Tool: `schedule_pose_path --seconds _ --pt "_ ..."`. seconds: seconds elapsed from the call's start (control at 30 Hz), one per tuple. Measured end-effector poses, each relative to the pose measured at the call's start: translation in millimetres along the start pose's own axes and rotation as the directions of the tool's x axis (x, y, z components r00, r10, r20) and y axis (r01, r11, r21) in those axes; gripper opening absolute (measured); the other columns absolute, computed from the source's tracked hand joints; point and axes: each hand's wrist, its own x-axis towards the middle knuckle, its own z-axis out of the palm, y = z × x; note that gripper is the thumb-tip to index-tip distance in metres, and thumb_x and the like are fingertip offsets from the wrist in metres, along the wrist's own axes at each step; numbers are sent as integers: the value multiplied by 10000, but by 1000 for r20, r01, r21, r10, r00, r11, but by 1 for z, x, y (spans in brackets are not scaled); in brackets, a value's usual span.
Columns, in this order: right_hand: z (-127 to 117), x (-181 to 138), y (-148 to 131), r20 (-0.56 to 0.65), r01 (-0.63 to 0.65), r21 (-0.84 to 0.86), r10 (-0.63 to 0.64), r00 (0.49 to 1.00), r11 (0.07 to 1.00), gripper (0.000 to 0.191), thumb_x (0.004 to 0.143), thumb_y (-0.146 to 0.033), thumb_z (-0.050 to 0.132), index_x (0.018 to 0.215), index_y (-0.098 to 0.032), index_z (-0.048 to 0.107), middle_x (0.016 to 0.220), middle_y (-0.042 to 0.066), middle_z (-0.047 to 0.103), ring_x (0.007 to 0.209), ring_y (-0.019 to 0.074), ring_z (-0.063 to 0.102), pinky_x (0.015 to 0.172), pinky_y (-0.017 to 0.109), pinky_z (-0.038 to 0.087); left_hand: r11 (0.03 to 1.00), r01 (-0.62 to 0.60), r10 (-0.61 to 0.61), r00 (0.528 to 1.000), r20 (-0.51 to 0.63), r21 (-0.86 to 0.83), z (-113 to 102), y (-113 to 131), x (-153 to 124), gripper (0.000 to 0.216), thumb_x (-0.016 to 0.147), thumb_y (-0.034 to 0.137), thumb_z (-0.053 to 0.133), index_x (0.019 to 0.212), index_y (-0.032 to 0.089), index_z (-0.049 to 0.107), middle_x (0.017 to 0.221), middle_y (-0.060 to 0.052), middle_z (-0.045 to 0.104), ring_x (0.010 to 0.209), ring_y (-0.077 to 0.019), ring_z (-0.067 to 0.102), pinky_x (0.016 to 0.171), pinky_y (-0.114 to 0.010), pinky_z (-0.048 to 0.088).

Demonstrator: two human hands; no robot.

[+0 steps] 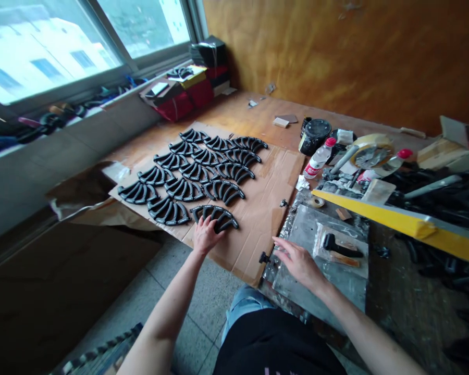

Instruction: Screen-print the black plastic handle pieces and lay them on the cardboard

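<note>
My left hand [206, 237] reaches over the nearest fan-shaped row of black curved handles [227, 221]. Its fingers are apart and touch the left part of that row; their tips are partly hidden among the pieces. Behind it, several more fans of the same glossy black handles [184, 188] lie in rows on a flat cardboard sheet [254, 224]. Over the grey board's left edge, my right hand [297, 261] hovers with fingers stretched and nothing in them. A single black handle [342, 247] lies on a small block on the grey board [297, 286], to the right of that hand.
A yellow bar [394, 219] crosses the right side, with more black parts [453, 260] beyond it. Behind stand a red-capped bottle [319, 158], a black tub [315, 136] and a tape roll [371, 151]. Small black knobs [264, 257] sit along the cardboard's right edge.
</note>
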Motion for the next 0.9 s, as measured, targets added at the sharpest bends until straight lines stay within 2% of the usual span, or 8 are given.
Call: schedule_pose_path --seconds 0.2,0.37,0.47,0.6,0.7,0.77,0.83,0.9 --pt "-43 -34 24 -135 1 -66 -9 991 998 326 966 -326 476 1232 -282 661 1144 63 730 967 226 717 891 387 587 998 48 -48 999 13 -27 -2 -21 23 584 759 469 693 1253 161 641 1499 -151 475 1463 -378 285 1167 -489 306" --pt "-82 -58 67 -295 -23 -294 -68 953 956 364 978 -343 491 1299 -247 633 1271 90 676 1216 265 608 1052 468 489 995 59 -67 990 -121 -75 0 9 3 730 825 498 642 1454 171 468 1581 -203 331 1481 -425 211 1141 -586 290" --pt "-92 -66 96 -161 -6 -400 -64 985 917 455 972 -374 519 1407 -241 537 1407 85 584 1333 265 510 1108 481 425 982 -8 -30 981 -194 -191 -8 57 -2 677 848 504 615 1412 148 497 1570 -213 346 1484 -379 237 1157 -542 291" --pt "-89 -63 122 -26 2 -473 -16 1000 881 550 964 -435 530 1473 -248 445 1541 58 424 1438 258 368 1183 500 292 887 -152 71 978 -197 -437 -39 155 -1 493 879 461 581 1297 200 578 1503 -158 464 1415 -286 398 1145 -453 349" --pt "-92 -59 134 -181 -235 -480 166 969 845 546 966 -468 505 1438 -193 495 1509 112 461 1427 285 383 1178 530 275 680 -268 124 959 -253 -682 -78 233 4 460 883 500 565 1212 182 620 1318 -139 622 1258 -255 555 1098 -426 409" --pt "-102 -61 141 -312 -376 -446 252 916 812 508 974 -455 478 1379 -160 558 1450 145 528 1387 302 436 1162 533 296 456 -237 128 971 -200 -858 -104 276 7 477 908 548 495 1159 167 637 1073 -106 706 1033 -223 662 977 -414 506" --pt "-117 -71 150 -389 -425 -381 274 879 821 447 985 -408 447 1303 -146 620 1383 153 592 1329 290 500 1144 491 336 242 -140 178 979 -98 -960 -125 306 7 539 922 590 421 1158 156 638 829 -55 697 815 -190 684 839 -391 564" --pt "-136 -86 158 -465 -464 -252 314 828 849 395 975 -366 449 1212 -145 675 1281 150 663 1239 274 575 1096 440 402 147 -80 228 973 -45 -986 -137 321 3 588 909 623 412 1173 149 641 732 -31 670 724 -178 672 766 -368 575"
